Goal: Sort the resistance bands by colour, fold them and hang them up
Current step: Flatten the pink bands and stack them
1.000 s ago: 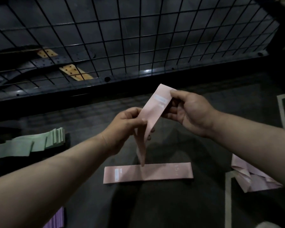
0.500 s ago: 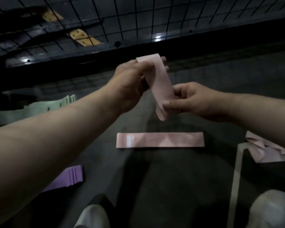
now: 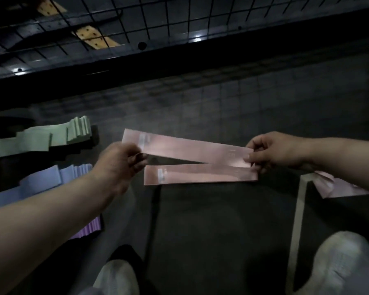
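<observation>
The left hand (image 3: 119, 160) and right hand (image 3: 273, 150) each pinch one end of a pink resistance band (image 3: 192, 150), fingers curled over the edge, so that it is pulled out flat and straight between them. Its left end sits a little higher in view than its right. Just below the grip, a second pink band (image 3: 200, 174) lies flat on the dark floor (image 3: 200, 220). The held band's right end overlaps it in view, though whether the two touch cannot be told. To the left of the left hand lie a stack of green bands (image 3: 51, 137) and, nearer the person, a stack of lilac bands (image 3: 41, 184). To the right, past a pale floor line (image 3: 298, 209) and partly under the right forearm, is a loose heap of pink bands (image 3: 339, 186). Beyond the hands stands a black wire grid (image 3: 136, 18). Two white shoes (image 3: 345, 267) show nearest the person.
</observation>
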Available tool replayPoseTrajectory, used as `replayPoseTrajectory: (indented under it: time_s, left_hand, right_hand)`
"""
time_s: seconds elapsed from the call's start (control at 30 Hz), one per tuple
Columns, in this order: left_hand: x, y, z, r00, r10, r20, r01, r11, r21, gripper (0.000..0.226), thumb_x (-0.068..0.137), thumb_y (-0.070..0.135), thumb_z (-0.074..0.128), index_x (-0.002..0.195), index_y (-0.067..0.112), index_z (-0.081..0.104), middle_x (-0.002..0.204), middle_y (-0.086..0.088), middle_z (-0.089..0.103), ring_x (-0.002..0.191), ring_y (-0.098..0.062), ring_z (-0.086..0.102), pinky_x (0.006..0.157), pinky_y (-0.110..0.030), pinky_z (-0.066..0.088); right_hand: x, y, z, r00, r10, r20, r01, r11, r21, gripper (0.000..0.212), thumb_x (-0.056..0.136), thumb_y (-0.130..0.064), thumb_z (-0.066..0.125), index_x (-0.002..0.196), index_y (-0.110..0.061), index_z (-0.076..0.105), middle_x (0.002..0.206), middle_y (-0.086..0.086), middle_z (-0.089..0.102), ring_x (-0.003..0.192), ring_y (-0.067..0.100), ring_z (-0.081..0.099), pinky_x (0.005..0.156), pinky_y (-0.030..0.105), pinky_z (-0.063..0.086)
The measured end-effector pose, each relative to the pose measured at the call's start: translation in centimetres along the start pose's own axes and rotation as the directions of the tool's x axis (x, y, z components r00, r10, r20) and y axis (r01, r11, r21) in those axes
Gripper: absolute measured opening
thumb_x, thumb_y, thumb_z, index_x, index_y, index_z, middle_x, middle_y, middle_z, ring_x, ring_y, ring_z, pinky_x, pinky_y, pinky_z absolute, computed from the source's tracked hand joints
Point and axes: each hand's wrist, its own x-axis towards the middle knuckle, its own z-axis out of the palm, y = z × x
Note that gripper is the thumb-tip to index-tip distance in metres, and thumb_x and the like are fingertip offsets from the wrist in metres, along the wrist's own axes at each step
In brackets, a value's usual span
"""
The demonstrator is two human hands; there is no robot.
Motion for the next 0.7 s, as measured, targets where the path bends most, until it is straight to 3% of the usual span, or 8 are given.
replayPoseTrajectory:
  time_s: [0.1, 0.27, 0.37, 0.5, 0.6, 0.7]
  left_hand:
    - [-0.2, -1.1, -0.5, 0.999, 0.039, 0.009, -0.04, 0.989, 0.143, 0.024, 0.086, -0.007, 0.051, 0.103, 0.009, 0.055, 0.074, -0.014, 0.06, 0.051, -0.016, 0.063, 0.044, -0.022, 0.051]
    - [-0.8, -2.4, -0.2, 0.999, 0.05, -0.009, -0.045, 0.953, 0.3, 0.015, 0.085, -0.003, 0.05, 0.081, 0.009, 0.058, 0.073, -0.015, 0.062, 0.063, -0.025, 0.064, 0.058, -0.032, 0.047]
    - [-0.8, -3.4, -0.5, 0.995, 0.1, -0.021, -0.083, 0.915, 0.394, 0.013, 0.085, 0.0, 0.052, 0.078, 0.007, 0.06, 0.078, -0.017, 0.063, 0.068, -0.027, 0.06, 0.059, -0.031, 0.043]
    - [-0.5, -4.7, -1.4, 0.982, 0.19, 0.0, -0.159, 0.822, 0.547, 0.009, 0.087, 0.002, 0.058, 0.085, 0.003, 0.067, 0.071, -0.015, 0.063, 0.06, -0.022, 0.052, 0.054, -0.028, 0.04]
    - [0.1, -5.2, -2.0, 0.963, 0.268, 0.006, -0.213, 0.752, 0.624, 0.003, 0.09, 0.009, 0.063, 0.09, 0.01, 0.065, 0.072, -0.011, 0.065, 0.058, -0.019, 0.053, 0.052, -0.025, 0.041]
    - [0.8, -5.5, -2.4, 0.958, 0.287, 0.003, -0.214, 0.709, 0.672, 0.003, 0.087, 0.014, 0.069, 0.088, 0.015, 0.066, 0.08, -0.011, 0.07, 0.063, -0.02, 0.057, 0.059, -0.027, 0.044]
  right_hand:
    - [0.1, 0.4, -0.5, 0.996, -0.014, -0.092, 0.013, 1.0, -0.007, 0.02, 0.085, -0.006, 0.073, 0.103, -0.004, 0.064, 0.075, 0.009, 0.068, 0.062, 0.014, 0.066, 0.057, 0.027, 0.056]
    - [0.6, 1.1, -0.6, 0.962, -0.031, -0.271, 0.014, 0.998, -0.064, 0.019, 0.084, -0.006, 0.075, 0.097, -0.001, 0.062, 0.071, 0.012, 0.067, 0.056, 0.015, 0.064, 0.051, 0.027, 0.055]
    - [0.6, 1.5, 0.0, 0.953, -0.015, -0.302, -0.016, 0.995, -0.099, 0.015, 0.087, -0.008, 0.072, 0.097, -0.004, 0.061, 0.071, 0.013, 0.068, 0.057, 0.021, 0.062, 0.055, 0.033, 0.054]
    - [0.3, 1.8, 0.8, 0.951, -0.02, -0.31, -0.046, 0.978, -0.204, 0.018, 0.087, -0.013, 0.073, 0.097, -0.014, 0.059, 0.077, 0.012, 0.072, 0.049, 0.017, 0.061, 0.048, 0.028, 0.051]
    - [0.3, 2.1, 1.3, 0.945, -0.083, -0.316, -0.026, 0.945, -0.327, 0.026, 0.084, -0.019, 0.076, 0.099, -0.022, 0.055, 0.08, 0.002, 0.07, 0.066, 0.016, 0.066, 0.063, 0.03, 0.054]
    - [0.5, 2.6, 1.9, 0.943, -0.118, -0.312, -0.037, 0.893, -0.449, 0.023, 0.083, -0.025, 0.074, 0.098, -0.026, 0.056, 0.086, -0.004, 0.067, 0.083, 0.017, 0.066, 0.08, 0.032, 0.054]
